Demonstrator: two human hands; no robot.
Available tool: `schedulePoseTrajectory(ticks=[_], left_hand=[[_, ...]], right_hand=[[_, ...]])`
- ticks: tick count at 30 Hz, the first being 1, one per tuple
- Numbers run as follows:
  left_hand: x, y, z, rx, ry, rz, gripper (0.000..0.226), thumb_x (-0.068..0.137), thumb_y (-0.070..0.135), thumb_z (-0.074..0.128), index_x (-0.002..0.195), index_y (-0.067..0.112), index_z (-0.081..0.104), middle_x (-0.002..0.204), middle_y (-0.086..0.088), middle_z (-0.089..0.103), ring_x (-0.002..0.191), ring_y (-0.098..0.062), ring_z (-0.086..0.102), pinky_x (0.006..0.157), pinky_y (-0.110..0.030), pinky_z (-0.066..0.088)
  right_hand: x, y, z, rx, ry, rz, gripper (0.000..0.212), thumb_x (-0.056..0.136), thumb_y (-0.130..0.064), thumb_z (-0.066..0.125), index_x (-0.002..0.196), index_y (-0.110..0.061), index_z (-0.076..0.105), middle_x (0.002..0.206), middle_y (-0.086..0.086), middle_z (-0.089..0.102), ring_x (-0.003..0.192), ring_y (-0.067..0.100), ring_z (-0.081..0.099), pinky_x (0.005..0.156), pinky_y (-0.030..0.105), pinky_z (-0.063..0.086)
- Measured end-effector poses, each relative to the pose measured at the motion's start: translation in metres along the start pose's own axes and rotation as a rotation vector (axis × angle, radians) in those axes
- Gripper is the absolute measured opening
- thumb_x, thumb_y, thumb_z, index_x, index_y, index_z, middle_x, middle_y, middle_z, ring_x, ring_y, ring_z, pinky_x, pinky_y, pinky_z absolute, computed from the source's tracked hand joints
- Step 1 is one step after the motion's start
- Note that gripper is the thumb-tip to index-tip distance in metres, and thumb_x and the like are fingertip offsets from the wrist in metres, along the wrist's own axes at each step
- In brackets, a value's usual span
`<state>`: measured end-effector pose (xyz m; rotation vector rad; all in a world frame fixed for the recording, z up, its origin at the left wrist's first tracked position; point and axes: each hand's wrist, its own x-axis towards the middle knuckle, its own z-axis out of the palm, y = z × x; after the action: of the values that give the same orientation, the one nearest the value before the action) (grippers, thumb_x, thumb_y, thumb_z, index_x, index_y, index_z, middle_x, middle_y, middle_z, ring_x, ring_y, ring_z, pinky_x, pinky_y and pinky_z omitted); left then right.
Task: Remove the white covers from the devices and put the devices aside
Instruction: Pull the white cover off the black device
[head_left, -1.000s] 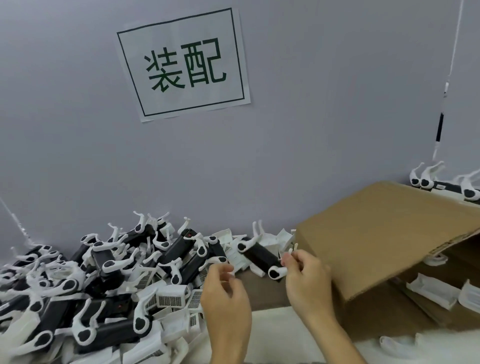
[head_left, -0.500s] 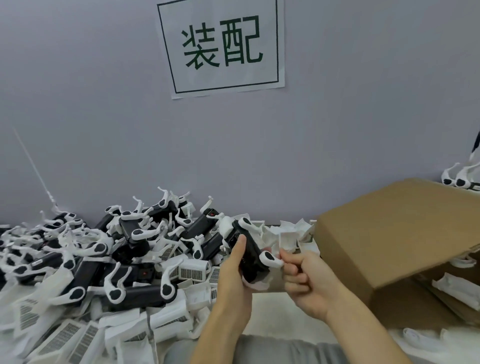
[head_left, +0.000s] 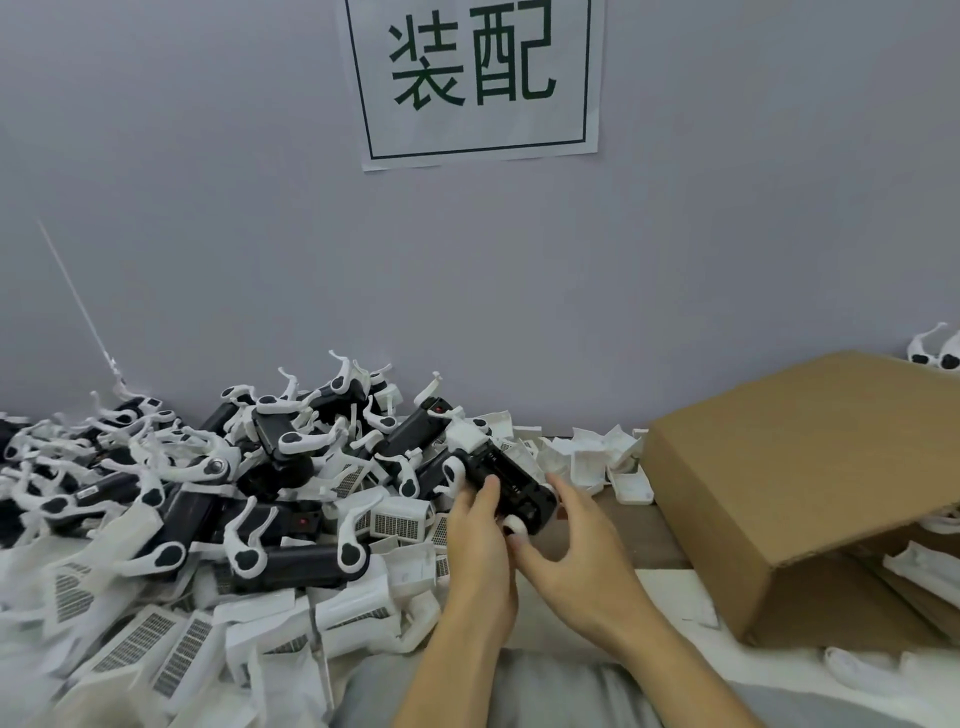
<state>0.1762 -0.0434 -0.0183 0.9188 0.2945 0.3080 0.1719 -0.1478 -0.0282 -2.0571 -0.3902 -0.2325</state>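
Black plastic shows bare on the device (head_left: 506, 480) we hold in the head view, just right of the pile (head_left: 218, 499) on the counter (head_left: 639, 535) and left of the box (head_left: 810, 467). Our left hand (head_left: 475, 540) grips its near-left side, fingers curled over the top edge; our right hand (head_left: 582, 551) is spread loose beside it, thumb near the white knob at the lower end, grasping nothing that we can make out. Whether a cover is on the underside we cannot tell; the top face looks uncovered, its inner slots showing. Loose covers (head_left: 597, 457) lie against the wall just behind, and more lie in front of the pile. If the cover is off, we judge the step is to set this device aside: keep the left grip firm on the body rather than on the white arms, which look thin and likely to snag, and lay it down clear of the unprocessed heap so the two do not mix.
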Motion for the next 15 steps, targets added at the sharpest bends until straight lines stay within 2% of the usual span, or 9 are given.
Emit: schedulePoseTrajectory(ticks=[2,4,6,11,13,15], left_hand=[[-0.003,-0.005,0.001,0.03,-0.064,-0.002,0.019,0.102,0.013,0.053,0.109,0.014,0.071,0.102,-0.012,0.078,0.094,-0.026,0.075,0.077,-0.037,0.06],[-0.005,-0.008,0.003,0.082,-0.119,0.005,0.018,0.099,0.011,0.058,0.11,0.01,0.072,0.106,-0.015,0.076,0.1,-0.028,0.074,0.091,-0.045,0.058],[-0.005,-0.01,0.003,0.136,-0.127,0.042,0.017,0.096,0.011,0.063,0.11,0.008,0.072,0.108,-0.015,0.076,0.103,-0.026,0.073,0.096,-0.044,0.056],[-0.005,-0.012,0.005,0.206,-0.131,0.096,0.018,0.097,0.018,0.065,0.109,0.006,0.073,0.102,-0.011,0.078,0.101,-0.026,0.073,0.091,-0.039,0.058],[-0.005,-0.012,0.005,0.22,-0.143,0.118,0.017,0.098,0.016,0.063,0.108,0.007,0.072,0.099,-0.008,0.078,0.098,-0.022,0.074,0.081,-0.031,0.059],[-0.005,-0.012,0.004,0.247,-0.131,0.155,0.014,0.099,0.014,0.062,0.107,0.01,0.072,0.096,-0.004,0.079,0.094,-0.016,0.075,0.075,-0.024,0.057]], right_hand=[[0.0,0.001,0.0,-0.008,0.028,-0.02,0.073,0.077,-0.054,0.07,0.143,-0.035,0.044,0.13,-0.019,0.054,0.125,0.0,0.049,0.104,0.027,0.043],[0.0,0.001,-0.003,0.021,0.083,-0.04,0.054,0.074,-0.047,0.073,0.125,-0.037,0.058,0.111,-0.019,0.065,0.106,-0.002,0.06,0.09,0.027,0.052],[0.001,0.001,-0.005,0.059,0.115,-0.036,0.038,0.072,-0.041,0.077,0.107,-0.036,0.066,0.092,-0.017,0.072,0.088,-0.001,0.066,0.077,0.025,0.054],[0.002,0.0,-0.01,0.086,0.112,-0.028,0.032,0.064,-0.045,0.074,0.095,-0.038,0.072,0.079,-0.019,0.074,0.074,0.001,0.068,0.066,0.021,0.055],[0.002,0.001,-0.012,0.099,0.112,-0.038,0.03,0.065,-0.041,0.076,0.095,-0.04,0.073,0.077,-0.019,0.074,0.073,0.001,0.068,0.061,0.014,0.051],[0.002,0.004,-0.012,0.129,0.087,-0.044,0.03,0.069,-0.034,0.079,0.098,-0.04,0.073,0.08,-0.019,0.074,0.076,-0.001,0.068,0.062,0.011,0.049]])
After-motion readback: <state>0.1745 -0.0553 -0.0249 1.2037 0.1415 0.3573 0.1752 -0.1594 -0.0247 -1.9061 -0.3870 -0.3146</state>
